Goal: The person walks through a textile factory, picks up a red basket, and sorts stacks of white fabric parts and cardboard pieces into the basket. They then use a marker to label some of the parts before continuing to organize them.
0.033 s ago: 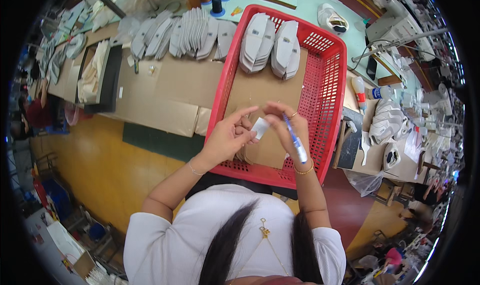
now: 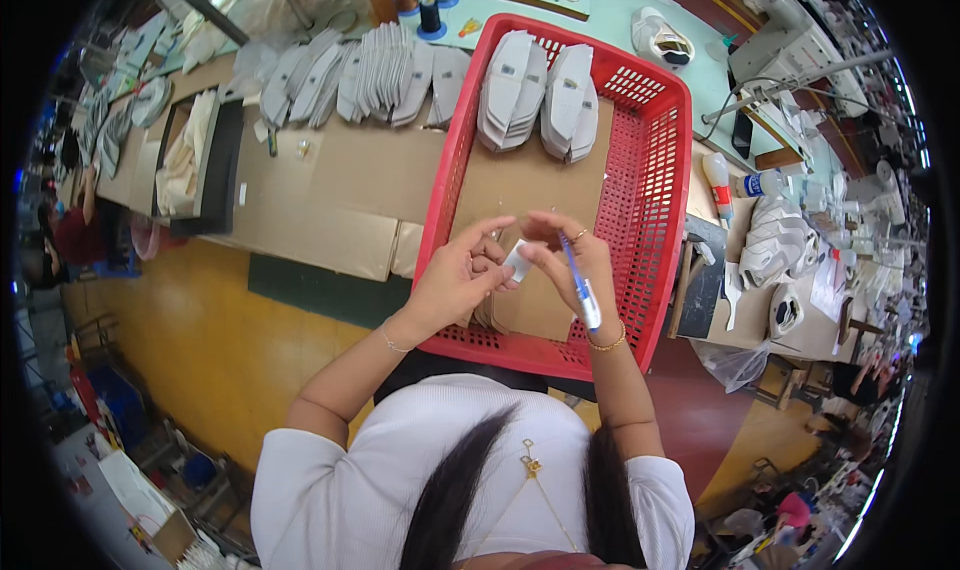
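Note:
My left hand [image 2: 455,278] and my right hand [image 2: 572,255] meet over the near part of a red plastic basket [image 2: 668,220]. Between the fingertips of both hands is a small white piece [image 2: 518,261]. My right hand also holds a blue pen [image 2: 581,288], which points down toward me. A brown cardboard sheet [image 2: 520,180] lines the basket floor. Two stacks of grey-white shoe pieces [image 2: 540,95] stand at the basket's far end.
A row of more grey shoe pieces [image 2: 370,80] lies on cardboard [image 2: 350,185] to the left of the basket. Thread spools [image 2: 430,10] stand at the back. At the right are a bottle [image 2: 718,185], shoe uppers [image 2: 775,240] and a sewing machine [image 2: 790,50].

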Available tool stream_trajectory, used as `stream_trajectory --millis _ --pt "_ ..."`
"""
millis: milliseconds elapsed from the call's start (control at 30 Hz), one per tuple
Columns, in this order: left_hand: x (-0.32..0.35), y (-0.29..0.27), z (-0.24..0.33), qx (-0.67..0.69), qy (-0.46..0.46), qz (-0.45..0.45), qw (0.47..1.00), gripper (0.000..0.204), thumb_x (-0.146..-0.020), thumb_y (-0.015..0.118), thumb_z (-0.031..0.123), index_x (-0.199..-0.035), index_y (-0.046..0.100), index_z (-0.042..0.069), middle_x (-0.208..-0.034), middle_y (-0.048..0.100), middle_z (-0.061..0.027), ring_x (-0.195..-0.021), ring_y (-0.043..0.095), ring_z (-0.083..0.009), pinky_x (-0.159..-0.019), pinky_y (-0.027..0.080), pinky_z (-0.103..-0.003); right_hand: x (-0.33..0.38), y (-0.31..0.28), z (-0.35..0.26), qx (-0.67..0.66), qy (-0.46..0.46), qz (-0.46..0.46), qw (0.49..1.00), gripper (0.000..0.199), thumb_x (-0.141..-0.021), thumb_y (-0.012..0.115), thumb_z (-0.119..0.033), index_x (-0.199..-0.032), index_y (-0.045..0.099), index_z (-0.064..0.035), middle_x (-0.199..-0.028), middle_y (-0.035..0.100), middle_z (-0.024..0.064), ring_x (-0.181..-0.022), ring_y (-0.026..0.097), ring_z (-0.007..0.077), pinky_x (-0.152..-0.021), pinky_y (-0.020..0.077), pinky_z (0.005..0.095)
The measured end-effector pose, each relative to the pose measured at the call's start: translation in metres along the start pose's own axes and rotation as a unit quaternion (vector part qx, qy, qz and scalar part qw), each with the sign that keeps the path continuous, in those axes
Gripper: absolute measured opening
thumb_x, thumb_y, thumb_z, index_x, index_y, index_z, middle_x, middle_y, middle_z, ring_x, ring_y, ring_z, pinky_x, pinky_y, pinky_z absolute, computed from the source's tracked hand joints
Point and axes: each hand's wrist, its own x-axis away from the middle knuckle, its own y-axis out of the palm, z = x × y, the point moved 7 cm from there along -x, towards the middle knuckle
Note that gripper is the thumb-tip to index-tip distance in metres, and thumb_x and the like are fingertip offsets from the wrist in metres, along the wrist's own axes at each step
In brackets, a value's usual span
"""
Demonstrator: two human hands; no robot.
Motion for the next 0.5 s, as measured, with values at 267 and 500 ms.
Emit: stream_trajectory --millis 267,500 --pt "-0.121 -0.057 0.024 -0.336 0.155 0.025 0.929 0.012 -0.089 0.059 0.006 -0.094 0.065 -0.003 -0.091 0.064 -0.0112 -0.083 0.066 -0.0201 -0.075 0.052 -0.031 -0.081 -0.031 0.033 0.027 0.045 0.114 0.992 0.013 -0.085 0.068 -0.008 -0.096 0.069 -0.0011 -0.071 0.062 0.0016 -0.064 0.055 0.0056 -0.061 0.0462 0.0208" --pt "-0.264 -0.093 0.035 -0.683 0.372 -0.016 0.629 0.011 -0.082 0.057 0.006 -0.084 0.064 -0.002 -0.094 0.061 -0.0148 -0.088 0.061 -0.0306 -0.077 0.051 -0.038 -0.227 -0.029 0.056 0.021 -0.129 0.123 0.984 0.012 -0.087 0.063 -0.004 -0.099 0.067 -0.0023 -0.083 0.069 0.0086 -0.072 0.065 0.0104 -0.066 0.0501 0.0238"
